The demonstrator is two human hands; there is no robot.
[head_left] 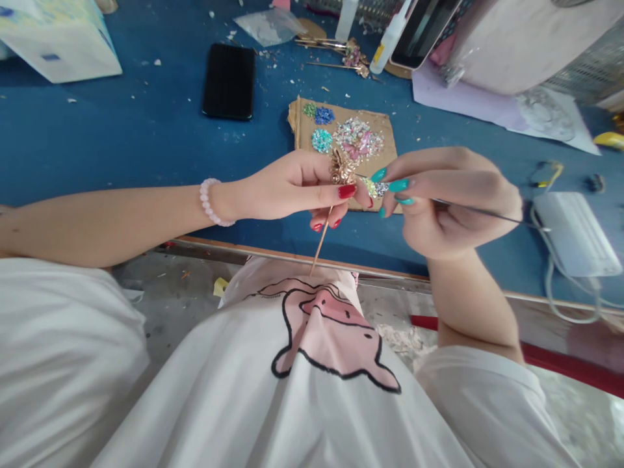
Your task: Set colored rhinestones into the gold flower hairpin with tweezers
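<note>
My left hand is closed on a gold hairpin, its thumb and fingers around the ornate flower-like head. The hairpin's thin stick points down toward my lap. My right hand pinches a thin dark metal rod-like tool, whose back end sticks out past the palm. The tool's front end reaches toward the ornament; whether it touches cannot be made out. Sparkling stones show between the two hands. Just beyond lies a cardboard piece bearing small piles of green, blue, turquoise, clear and pink beads.
A black phone lies behind my left hand. A tissue box stands far left. Several gold hairpins, a glue bottle and another phone are at the back. A white device with a cable lies right.
</note>
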